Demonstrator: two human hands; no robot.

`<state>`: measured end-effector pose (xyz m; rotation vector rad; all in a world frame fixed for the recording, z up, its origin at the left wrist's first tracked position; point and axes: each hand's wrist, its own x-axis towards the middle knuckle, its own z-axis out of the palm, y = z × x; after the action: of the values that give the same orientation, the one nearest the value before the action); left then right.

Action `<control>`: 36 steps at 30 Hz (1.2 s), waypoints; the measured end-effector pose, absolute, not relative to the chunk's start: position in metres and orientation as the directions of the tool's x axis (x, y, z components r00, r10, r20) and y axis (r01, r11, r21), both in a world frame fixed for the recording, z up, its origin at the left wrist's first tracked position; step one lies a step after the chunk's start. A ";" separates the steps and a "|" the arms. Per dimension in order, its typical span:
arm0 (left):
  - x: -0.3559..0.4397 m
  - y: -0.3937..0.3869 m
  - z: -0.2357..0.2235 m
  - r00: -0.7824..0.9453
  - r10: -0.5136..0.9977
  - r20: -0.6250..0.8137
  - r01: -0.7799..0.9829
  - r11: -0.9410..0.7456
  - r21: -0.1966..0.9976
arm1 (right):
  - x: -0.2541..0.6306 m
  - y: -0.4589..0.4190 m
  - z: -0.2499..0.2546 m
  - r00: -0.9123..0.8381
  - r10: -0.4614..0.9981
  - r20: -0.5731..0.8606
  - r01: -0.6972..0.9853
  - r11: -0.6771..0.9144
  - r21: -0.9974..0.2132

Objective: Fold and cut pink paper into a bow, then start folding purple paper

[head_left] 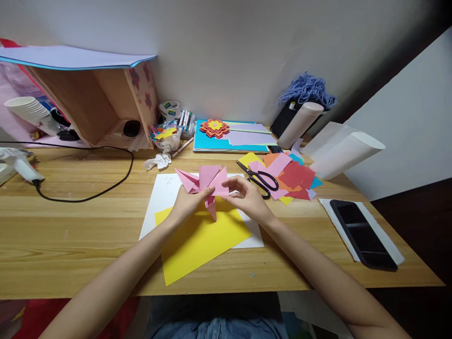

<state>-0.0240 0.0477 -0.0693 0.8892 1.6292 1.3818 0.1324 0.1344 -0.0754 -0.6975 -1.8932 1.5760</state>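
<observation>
Between my hands is a piece of folded pink paper point(209, 177), with several pointed flaps sticking out to the left, up and down. My left hand point(189, 203) grips it from below left, the thumb pressed on its front and the other fingers hidden behind. At its right edge, my right hand point(245, 195) pinches a flap between thumb and fingers. Below the pink paper lies a yellow sheet point(203, 247), turned at an angle on top of a white sheet point(150, 219). Black-handled scissors point(263, 181) rest just beyond my right hand.
Coloured paper scraps point(296, 176) lie under and beside the scissors. A phone point(363, 235) is at the right, a glue gun point(21, 165) with a black cord at the left. Behind stand a cardboard box point(143, 94), a layered paper flower point(214, 128) on coloured sheets, and a paper roll point(348, 153).
</observation>
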 end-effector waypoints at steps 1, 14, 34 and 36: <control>-0.024 0.048 -0.069 -0.434 0.893 -0.122 0.008 0.139 0.990 | 0.132 0.135 -0.075 -0.692 0.717 0.089 0.016 0.138 -0.990; -0.023 0.047 -0.067 -0.439 0.891 -0.117 0.008 0.134 0.991 | 0.133 0.142 -0.078 -0.701 0.696 -0.158 0.130 -0.093 -0.987; -0.025 0.047 -0.065 -0.373 0.915 -0.153 -0.044 0.147 0.988 | 0.133 0.136 -0.073 -0.663 0.745 0.071 -0.036 0.063 -0.997; -0.027 0.047 -0.064 -0.361 0.918 -0.161 -0.053 0.152 0.987 | 0.136 0.135 -0.067 -0.719 0.680 0.145 -0.013 0.195 -0.981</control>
<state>-0.0269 0.0465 -0.0639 0.8710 1.5291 1.3601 0.1361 0.1350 -0.0667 -0.6204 -1.9041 1.5715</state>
